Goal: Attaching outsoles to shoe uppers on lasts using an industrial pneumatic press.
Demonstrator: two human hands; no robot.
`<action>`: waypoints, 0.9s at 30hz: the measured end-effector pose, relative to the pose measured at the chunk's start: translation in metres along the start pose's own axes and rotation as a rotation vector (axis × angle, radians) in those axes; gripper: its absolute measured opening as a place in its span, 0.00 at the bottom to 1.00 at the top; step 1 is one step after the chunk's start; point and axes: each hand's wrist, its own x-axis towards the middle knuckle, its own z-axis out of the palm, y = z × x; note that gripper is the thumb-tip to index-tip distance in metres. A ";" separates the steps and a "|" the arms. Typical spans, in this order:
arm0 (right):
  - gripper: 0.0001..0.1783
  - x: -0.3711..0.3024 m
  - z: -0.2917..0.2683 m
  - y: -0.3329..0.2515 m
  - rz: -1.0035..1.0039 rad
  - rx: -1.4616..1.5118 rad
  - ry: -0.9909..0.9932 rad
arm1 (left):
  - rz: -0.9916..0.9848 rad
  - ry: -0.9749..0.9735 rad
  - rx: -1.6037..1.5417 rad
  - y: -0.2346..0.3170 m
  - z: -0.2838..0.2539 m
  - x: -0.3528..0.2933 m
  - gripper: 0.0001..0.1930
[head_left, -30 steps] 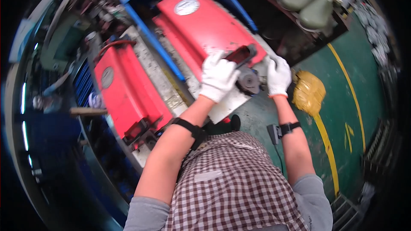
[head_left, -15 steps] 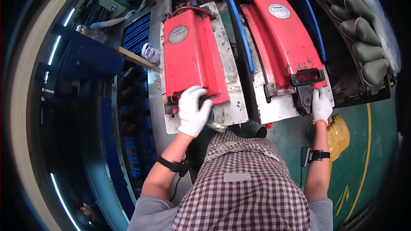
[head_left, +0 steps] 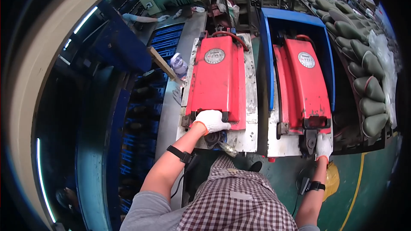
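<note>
Two red machine covers stand side by side on pale, scuffed bases. On the left cover (head_left: 217, 81), my left hand (head_left: 212, 121), in a white knit glove, is closed over the black handle (head_left: 225, 115) at the near end. The palm hides the middle of that handle. My right hand (head_left: 324, 146), gloved the same way, lies at the near edge of the right cover (head_left: 305, 83), its fingers stretched up along that edge. Just left of those fingers is a dark metal latch (head_left: 310, 142), below another black handle (head_left: 317, 123).
A blue metal hood (head_left: 295, 16) surrounds the right machine's far end. Grey-green shoe-shaped pieces (head_left: 370, 83) line a rack at right. A metal bench (head_left: 168, 122) runs along the left, with a purple-white container (head_left: 178, 65). Another person's arm (head_left: 147, 19) reaches over the far bench. A yellow sack (head_left: 332, 182) sits on the floor.
My left hand has come down from above the left cover's near edge and closed over its handle. My right hand stays beside the latch. The whole view has shifted, showing more beyond the machines.
</note>
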 end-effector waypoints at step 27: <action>0.28 -0.011 -0.005 -0.020 0.050 0.022 0.169 | 0.022 0.001 -0.025 -0.008 0.002 0.006 0.37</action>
